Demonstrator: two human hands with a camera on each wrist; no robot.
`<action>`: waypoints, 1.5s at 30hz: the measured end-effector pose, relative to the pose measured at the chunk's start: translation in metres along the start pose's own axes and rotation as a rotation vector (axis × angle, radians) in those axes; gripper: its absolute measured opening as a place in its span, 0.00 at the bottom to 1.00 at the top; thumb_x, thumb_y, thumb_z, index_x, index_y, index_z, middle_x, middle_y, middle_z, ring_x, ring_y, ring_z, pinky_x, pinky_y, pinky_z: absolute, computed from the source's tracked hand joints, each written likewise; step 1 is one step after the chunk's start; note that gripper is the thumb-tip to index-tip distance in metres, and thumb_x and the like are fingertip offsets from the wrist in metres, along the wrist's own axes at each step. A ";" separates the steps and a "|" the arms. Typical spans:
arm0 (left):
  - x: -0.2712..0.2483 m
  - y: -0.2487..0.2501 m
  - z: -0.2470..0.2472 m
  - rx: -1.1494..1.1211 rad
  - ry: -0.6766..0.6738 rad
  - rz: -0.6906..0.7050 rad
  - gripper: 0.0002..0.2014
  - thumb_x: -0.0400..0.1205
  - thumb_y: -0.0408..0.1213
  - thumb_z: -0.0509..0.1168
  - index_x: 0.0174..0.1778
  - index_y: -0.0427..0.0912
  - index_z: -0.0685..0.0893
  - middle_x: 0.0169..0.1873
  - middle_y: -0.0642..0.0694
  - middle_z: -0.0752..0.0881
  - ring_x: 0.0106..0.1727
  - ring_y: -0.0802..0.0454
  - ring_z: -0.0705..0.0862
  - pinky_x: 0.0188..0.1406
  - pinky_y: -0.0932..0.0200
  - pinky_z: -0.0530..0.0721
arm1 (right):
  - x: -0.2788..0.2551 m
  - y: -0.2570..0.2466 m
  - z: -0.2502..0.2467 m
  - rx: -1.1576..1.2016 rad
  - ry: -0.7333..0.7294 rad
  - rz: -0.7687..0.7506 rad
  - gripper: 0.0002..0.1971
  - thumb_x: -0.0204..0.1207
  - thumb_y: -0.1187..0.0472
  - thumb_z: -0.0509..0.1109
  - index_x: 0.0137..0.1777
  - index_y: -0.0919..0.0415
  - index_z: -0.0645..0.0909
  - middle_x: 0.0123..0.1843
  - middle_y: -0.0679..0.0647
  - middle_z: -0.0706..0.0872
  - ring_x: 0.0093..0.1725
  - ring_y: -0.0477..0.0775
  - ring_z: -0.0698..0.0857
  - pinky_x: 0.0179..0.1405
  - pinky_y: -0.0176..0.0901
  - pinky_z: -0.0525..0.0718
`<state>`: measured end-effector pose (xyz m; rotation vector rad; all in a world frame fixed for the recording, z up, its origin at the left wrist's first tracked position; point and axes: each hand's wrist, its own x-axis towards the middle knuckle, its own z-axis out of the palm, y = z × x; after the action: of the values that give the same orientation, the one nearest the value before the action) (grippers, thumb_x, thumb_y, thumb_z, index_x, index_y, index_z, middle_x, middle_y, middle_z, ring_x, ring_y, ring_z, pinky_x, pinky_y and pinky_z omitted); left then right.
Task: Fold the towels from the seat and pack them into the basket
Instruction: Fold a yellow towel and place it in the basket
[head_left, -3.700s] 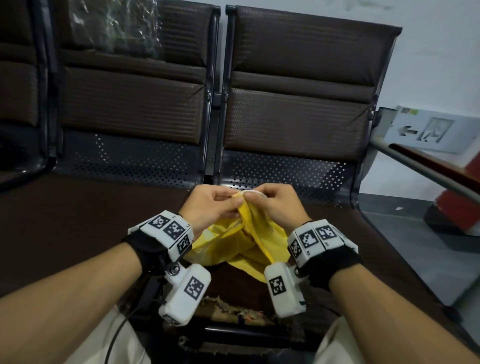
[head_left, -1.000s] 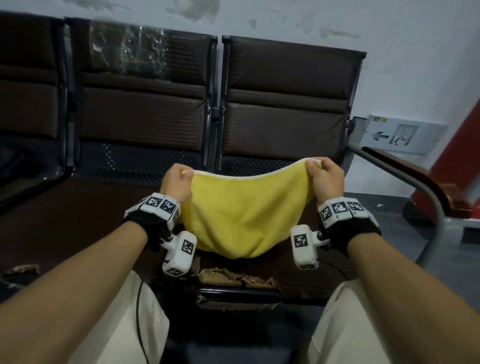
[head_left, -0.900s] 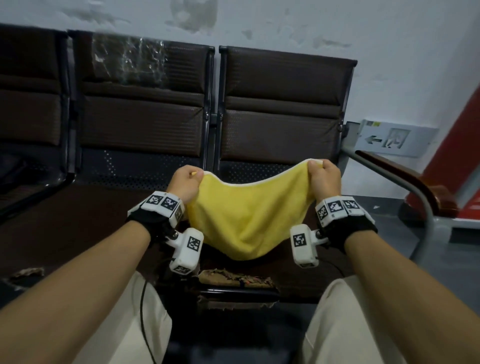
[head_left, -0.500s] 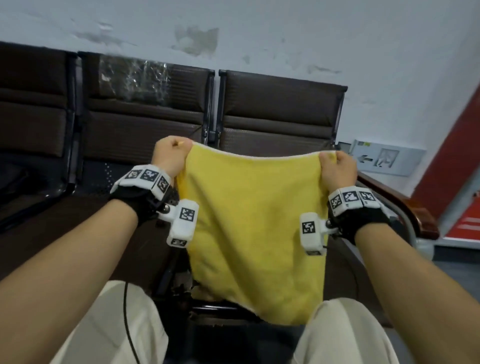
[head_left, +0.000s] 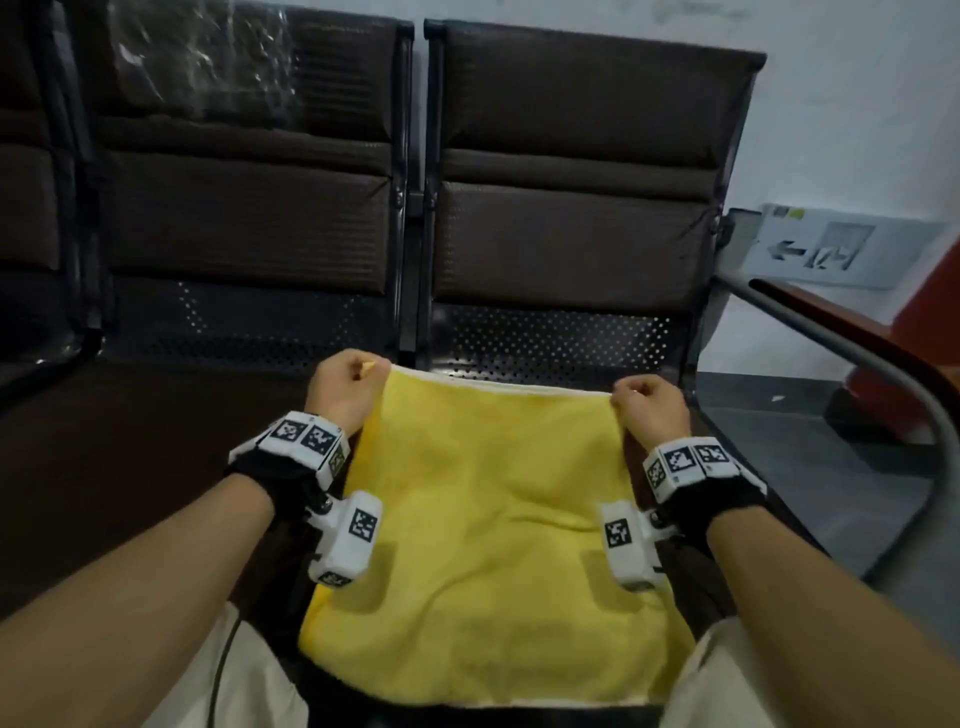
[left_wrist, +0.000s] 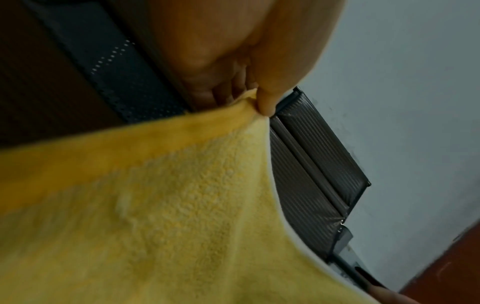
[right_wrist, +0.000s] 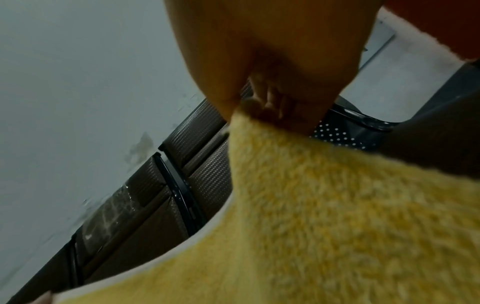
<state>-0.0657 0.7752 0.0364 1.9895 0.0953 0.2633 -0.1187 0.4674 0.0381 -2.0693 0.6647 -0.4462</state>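
Note:
A yellow towel with a white hem lies spread out over the brown seat in front of me, its near edge by my knees. My left hand pinches the far left corner of the yellow towel between thumb and curled fingers. My right hand pinches the far right corner of the yellow towel the same way. The far hem runs taut between the two hands. No basket is in view.
A row of brown padded seats with backrests stands against a pale wall. A metal armrest with a wooden top curves along the right side. A wall sign with an arrow sits low at the right.
The towel was held up hanging in the air half a second ago; both hands have come down and forward, and it now lies flat over the seat.

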 end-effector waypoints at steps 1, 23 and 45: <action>0.002 -0.002 0.004 -0.009 -0.017 0.007 0.06 0.81 0.40 0.66 0.47 0.44 0.86 0.46 0.50 0.84 0.50 0.55 0.79 0.48 0.59 0.74 | 0.002 0.002 0.004 -0.011 -0.060 -0.023 0.07 0.74 0.62 0.67 0.44 0.52 0.87 0.50 0.55 0.88 0.54 0.59 0.83 0.55 0.45 0.79; -0.046 0.029 0.032 -0.310 -0.505 -0.068 0.09 0.83 0.29 0.62 0.57 0.36 0.82 0.45 0.37 0.87 0.40 0.50 0.87 0.33 0.58 0.89 | -0.056 -0.047 0.029 -0.140 -0.530 -0.812 0.03 0.74 0.56 0.74 0.42 0.48 0.82 0.37 0.43 0.86 0.39 0.41 0.84 0.41 0.39 0.83; -0.039 0.024 0.006 0.002 -0.649 0.274 0.18 0.77 0.25 0.65 0.58 0.51 0.81 0.32 0.37 0.78 0.33 0.45 0.76 0.34 0.52 0.74 | -0.054 -0.031 0.042 -0.963 -0.918 -0.758 0.15 0.75 0.49 0.71 0.60 0.50 0.79 0.55 0.49 0.85 0.54 0.53 0.82 0.57 0.51 0.78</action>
<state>-0.1040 0.7525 0.0497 1.9957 -0.5916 -0.2169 -0.1298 0.5422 0.0383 -3.0125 -0.6240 0.5681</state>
